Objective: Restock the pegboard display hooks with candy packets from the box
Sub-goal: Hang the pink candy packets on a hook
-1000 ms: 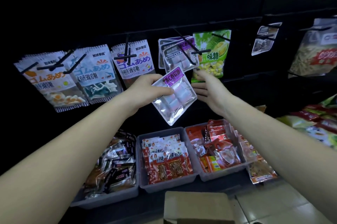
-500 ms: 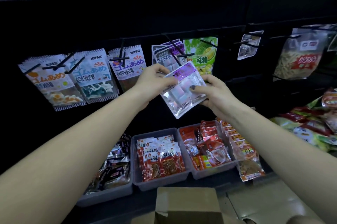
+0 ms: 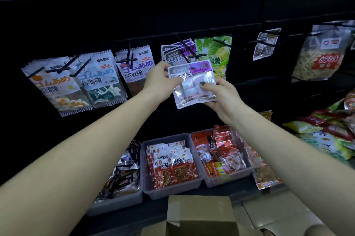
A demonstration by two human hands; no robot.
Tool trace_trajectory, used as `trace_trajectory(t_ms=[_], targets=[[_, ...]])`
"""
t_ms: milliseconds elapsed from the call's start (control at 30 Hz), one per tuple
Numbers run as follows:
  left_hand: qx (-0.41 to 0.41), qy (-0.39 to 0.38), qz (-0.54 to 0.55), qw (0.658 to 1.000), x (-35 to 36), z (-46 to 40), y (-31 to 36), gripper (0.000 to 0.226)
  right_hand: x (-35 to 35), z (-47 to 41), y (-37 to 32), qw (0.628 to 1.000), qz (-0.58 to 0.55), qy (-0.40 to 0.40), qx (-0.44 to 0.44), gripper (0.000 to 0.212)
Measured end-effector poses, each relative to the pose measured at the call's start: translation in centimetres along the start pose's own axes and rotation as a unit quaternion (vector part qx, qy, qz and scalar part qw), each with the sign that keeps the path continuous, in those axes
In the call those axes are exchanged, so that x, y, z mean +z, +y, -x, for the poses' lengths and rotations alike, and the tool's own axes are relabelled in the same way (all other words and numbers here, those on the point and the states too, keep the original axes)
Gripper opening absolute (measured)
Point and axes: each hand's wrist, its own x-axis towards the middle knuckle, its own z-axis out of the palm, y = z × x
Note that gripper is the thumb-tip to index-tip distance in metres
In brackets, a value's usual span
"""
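A clear candy packet with a purple label is held upright in front of the black pegboard, just below a hook carrying several matching packets. My left hand grips its upper left edge. My right hand holds its lower right side, thumb on the front. The cardboard box stands at the bottom centre, below my arms.
White gummy packets hang on hooks to the left, a green durian candy packet to the right. Grey bins of red snack packets sit on the lower shelf. More bags hang and lie at the far right.
The packet has turned from tilted to upright and risen toward the hook. My right hand came in and took hold of its lower right side.
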Motion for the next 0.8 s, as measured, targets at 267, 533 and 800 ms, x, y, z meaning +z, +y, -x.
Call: trace_trajectory(t_ms=[267, 533, 800], targets=[[0.024, 0.0, -0.023, 0.999, 0.6, 0.1, -0.3, 0.022, -0.6, -0.2, 0.8, 1.0, -0.005, 0.024, 0.007, 0.014], [0.027, 0.016, -0.042, 0.999, 0.9, -0.8, -0.8, 0.021, -0.2, -1.4, 1.7, 0.999, -0.003, 0.034, -0.005, 0.011], [0.057, 0.006, -0.029, 0.998, 1.3, -1.3, -1.3, 0.024, -1.1, -2.0, 2.2, 0.999, 0.008, 0.042, -0.032, 0.015]])
